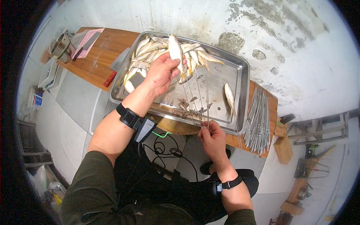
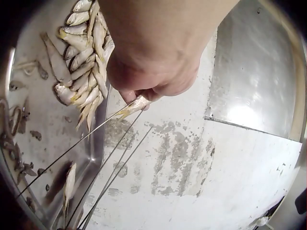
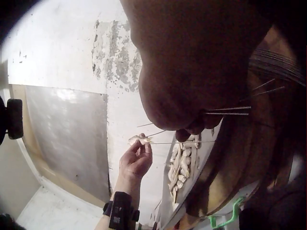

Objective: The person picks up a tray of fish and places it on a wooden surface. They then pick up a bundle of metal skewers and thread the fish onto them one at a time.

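Note:
My left hand (image 1: 159, 75) grips a small silvery fish (image 1: 174, 48) above the steel tray (image 1: 245, 75), thumb across its side. Low over the tray's front edge, my right hand (image 1: 213, 140) pinches several thin metal skewers (image 2: 86, 136). They fan out toward the held fish, and one reaches its tail end; how far it goes in is hidden by the left fingers. Beneath the left hand, a pile of similar fish (image 1: 144, 48) fills the tray's far left part. One lone fish (image 1: 229, 95) lies at its right side. Small dark scraps (image 1: 183, 107) are scattered near the front.
A thick bundle of skewers (image 1: 258, 120) lies on the wooden table (image 1: 110, 43) right of the tray. At the left are a red knife handle (image 1: 109, 79), a black-handled knife (image 1: 88, 43) on pink paper and a metal pot (image 1: 61, 47). A stained wall (image 1: 187, 17) stands behind.

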The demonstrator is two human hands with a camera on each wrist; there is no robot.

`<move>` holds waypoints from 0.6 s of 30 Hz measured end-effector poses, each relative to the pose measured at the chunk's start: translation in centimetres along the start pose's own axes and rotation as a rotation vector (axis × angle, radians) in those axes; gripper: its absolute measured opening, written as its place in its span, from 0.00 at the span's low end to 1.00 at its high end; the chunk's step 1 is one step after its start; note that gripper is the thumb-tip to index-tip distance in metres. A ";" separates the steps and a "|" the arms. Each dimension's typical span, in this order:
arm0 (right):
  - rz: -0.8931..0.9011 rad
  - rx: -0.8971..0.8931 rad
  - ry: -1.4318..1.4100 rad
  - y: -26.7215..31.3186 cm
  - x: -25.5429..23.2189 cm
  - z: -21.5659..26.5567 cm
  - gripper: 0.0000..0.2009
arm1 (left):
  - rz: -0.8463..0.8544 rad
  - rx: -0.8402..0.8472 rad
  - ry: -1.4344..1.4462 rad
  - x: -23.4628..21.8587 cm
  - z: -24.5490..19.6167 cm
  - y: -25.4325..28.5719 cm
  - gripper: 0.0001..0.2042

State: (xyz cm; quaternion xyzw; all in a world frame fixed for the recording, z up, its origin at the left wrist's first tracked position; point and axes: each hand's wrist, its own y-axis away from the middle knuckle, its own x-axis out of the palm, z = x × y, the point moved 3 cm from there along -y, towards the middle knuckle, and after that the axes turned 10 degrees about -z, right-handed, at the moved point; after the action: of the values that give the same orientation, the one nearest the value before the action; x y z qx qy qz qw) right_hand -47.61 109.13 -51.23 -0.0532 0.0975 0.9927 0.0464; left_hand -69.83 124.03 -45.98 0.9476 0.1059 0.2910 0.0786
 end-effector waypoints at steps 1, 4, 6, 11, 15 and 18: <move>0.002 -0.002 0.006 0.0 0.0 0.0 0.05 | -0.008 0.006 0.004 0.1 -0.1 0.1 0.12; 0.005 -0.002 0.010 0.0 0.0 0.0 0.05 | -0.014 0.012 0.006 0.2 -0.2 0.3 0.11; 0.006 0.000 0.008 0.1 0.0 0.0 0.05 | -0.011 0.012 0.004 0.3 -0.2 0.4 0.11; -0.010 -0.004 -0.019 0.1 0.0 0.0 0.06 | -0.019 0.020 -0.010 0.4 -0.5 0.6 0.11; -0.010 -0.020 0.044 0.1 -0.1 -0.1 0.06 | -0.045 0.013 -0.001 0.5 -0.4 0.7 0.12; -0.010 -0.012 0.039 0.1 -0.1 0.0 0.06 | -0.037 0.010 -0.006 0.4 -0.2 0.4 0.13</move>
State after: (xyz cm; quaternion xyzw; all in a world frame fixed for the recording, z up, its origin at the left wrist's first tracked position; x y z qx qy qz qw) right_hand -47.57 109.00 -51.24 -0.0732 0.0921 0.9918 0.0493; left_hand -69.58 123.73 -45.49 0.9467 0.1248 0.2860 0.0798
